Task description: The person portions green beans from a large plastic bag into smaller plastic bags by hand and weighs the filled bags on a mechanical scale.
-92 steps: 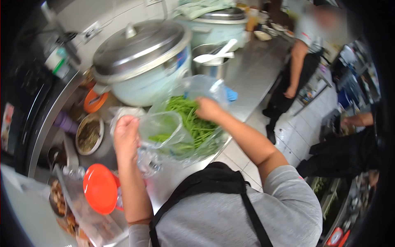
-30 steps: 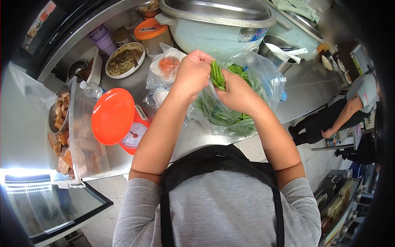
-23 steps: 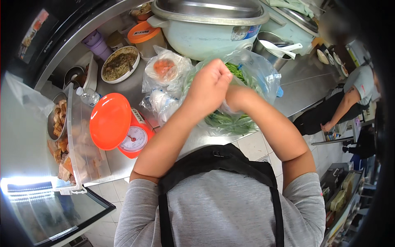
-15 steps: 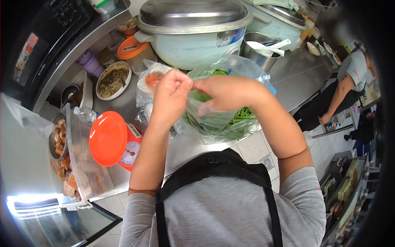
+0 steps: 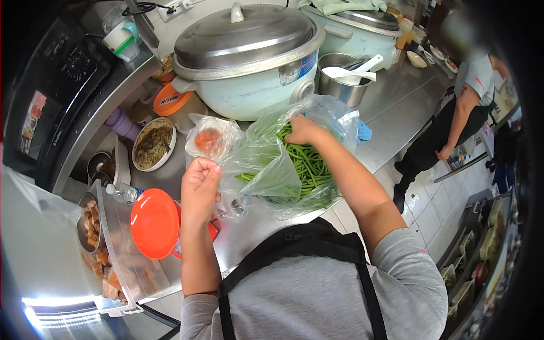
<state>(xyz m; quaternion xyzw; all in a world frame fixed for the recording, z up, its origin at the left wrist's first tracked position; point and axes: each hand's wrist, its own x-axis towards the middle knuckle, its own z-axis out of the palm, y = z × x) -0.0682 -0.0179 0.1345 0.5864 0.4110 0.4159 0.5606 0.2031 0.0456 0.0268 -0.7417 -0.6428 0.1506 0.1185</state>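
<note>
Head view: the left hand (image 5: 200, 186) is pinching a clear bag (image 5: 267, 170) between its fingers; the right hand (image 5: 307, 132) is reaching into green beans (image 5: 311, 170), its fingers' grip remaining unclear.

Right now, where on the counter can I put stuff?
The counter is barest right of the steel pot. Smaller gaps lie between the red scale and the white bowl, and between scale and bag of greens. It's crowded behind the bowl, beside the orange-lidded jar.

Vegetables (image 5: 313, 170) in bag (image 5: 334, 116), right of scale (image 5: 154, 224)
</note>
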